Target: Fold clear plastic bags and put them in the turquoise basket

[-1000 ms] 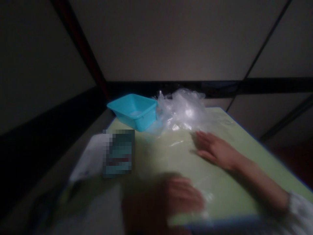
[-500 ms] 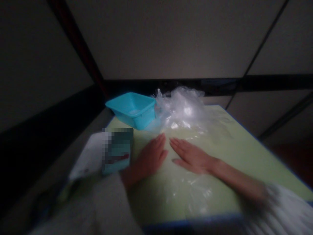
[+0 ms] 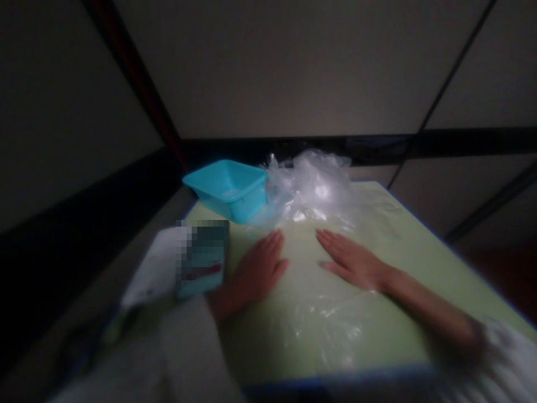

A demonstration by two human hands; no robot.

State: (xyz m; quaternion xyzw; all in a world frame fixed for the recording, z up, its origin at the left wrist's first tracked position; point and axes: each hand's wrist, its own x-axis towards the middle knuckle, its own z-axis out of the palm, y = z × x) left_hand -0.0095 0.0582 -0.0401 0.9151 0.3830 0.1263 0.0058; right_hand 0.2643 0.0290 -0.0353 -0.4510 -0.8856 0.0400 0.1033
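A clear plastic bag (image 3: 342,324) lies spread over the pale green tabletop, its creases catching light near the front edge. My left hand (image 3: 260,270) rests flat on it with fingers stretched forward and the thumb apart. To the right, my right hand (image 3: 354,260) also lies flat, palm down, fingers pointing forward and left. Neither hand grips anything. Beyond the fingertips sits a crumpled heap of clear plastic (image 3: 314,184). The bag's exact outline is hard to make out in the dim light.
A turquoise plastic basin (image 3: 247,201) stands at the back left, beside the crumpled plastic. Left of my left hand lies a dark green box (image 3: 203,263), partly blurred out, with something white (image 3: 153,263) next to it. The table (image 3: 440,268) has a blue edge; a panelled wall rises behind.
My right hand has slid to the right over the plastic, widening the gap between my hands. The left hand has stayed in place.
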